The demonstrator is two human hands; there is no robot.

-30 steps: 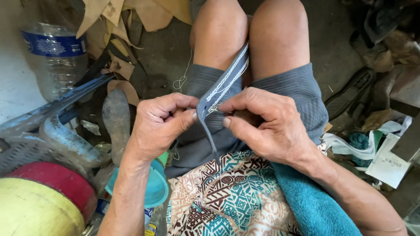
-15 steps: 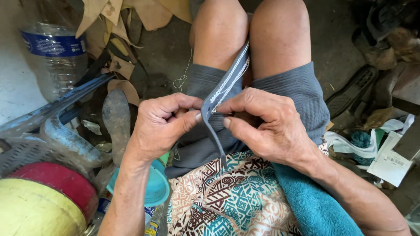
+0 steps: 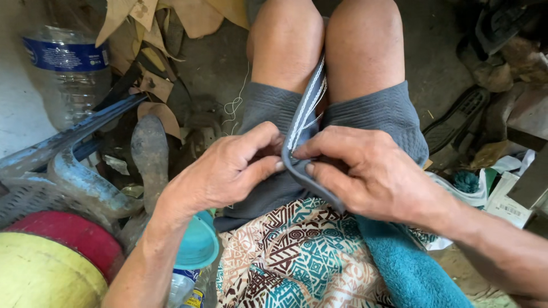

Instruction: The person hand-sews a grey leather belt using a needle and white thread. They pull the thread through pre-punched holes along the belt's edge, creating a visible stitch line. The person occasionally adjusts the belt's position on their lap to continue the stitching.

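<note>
Grey strap (image 3: 305,114) with pale stitched lines, bent into a loop over the lap, pinched at the fold between the left hand (image 3: 228,171) and right hand (image 3: 371,174). Far left of the fingers: clear plastic bottle (image 3: 68,80), blue label band.

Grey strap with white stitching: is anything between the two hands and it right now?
Nothing visible is. The left hand and right hand both pinch the bend of the grey strap with white stitching directly, over the lap. The teal towel lies lower, off to the side.
</note>
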